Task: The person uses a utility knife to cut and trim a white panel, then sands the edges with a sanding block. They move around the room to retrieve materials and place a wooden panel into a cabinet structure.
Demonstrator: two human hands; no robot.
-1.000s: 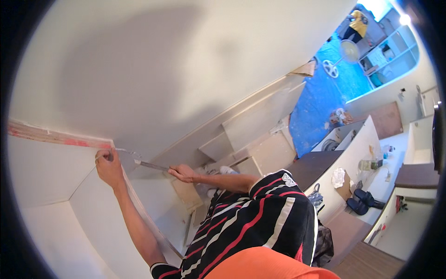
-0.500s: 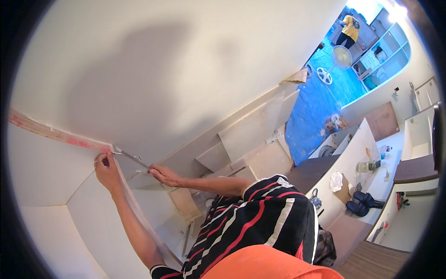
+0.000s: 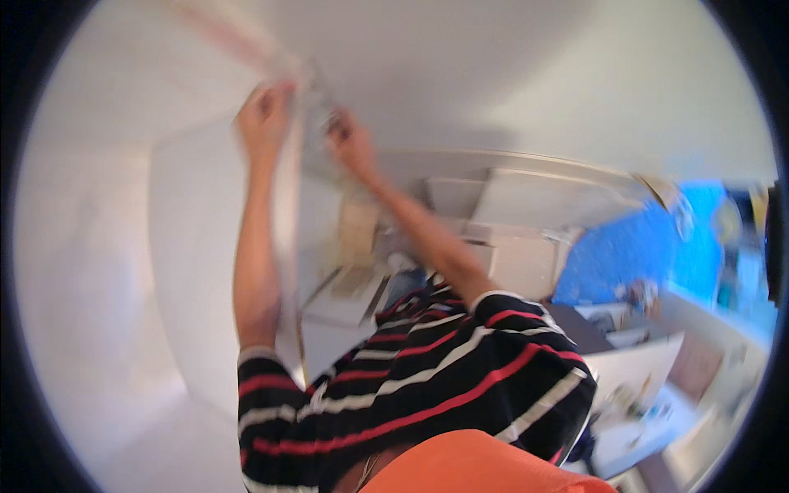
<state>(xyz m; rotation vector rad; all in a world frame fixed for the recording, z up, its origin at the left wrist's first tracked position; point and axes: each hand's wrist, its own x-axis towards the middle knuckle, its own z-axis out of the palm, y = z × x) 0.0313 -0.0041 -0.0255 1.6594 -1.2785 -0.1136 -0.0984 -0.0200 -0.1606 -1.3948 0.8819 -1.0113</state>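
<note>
At the upper left, my left hand (image 3: 265,123) is raised beside the top of a pale panel edge (image 3: 289,185). Its fingers are pinched together, and blur hides what is in them. Just right of it, my right hand (image 3: 352,146) is closed round one end of a slim, greyish metal tool (image 3: 319,86). The tool slants up toward the corner where the panel edge meets the wall; its exact kind is too smeared to make out. A reddish, rough strip (image 3: 226,37) runs away from that corner to the upper left.
Flat boards (image 3: 538,201) lean along the wall right of my right arm. Farther right, a blue sheet (image 3: 616,251) covers the floor. A cabinet with a white side panel (image 3: 629,370) stands at the lower right, with small items beside it.
The whole view has swung round, so the blue-sheeted floor now sits lower and farther right. Both hands stay near the corner, and motion blur has grown. The right hand still grips the tool.
</note>
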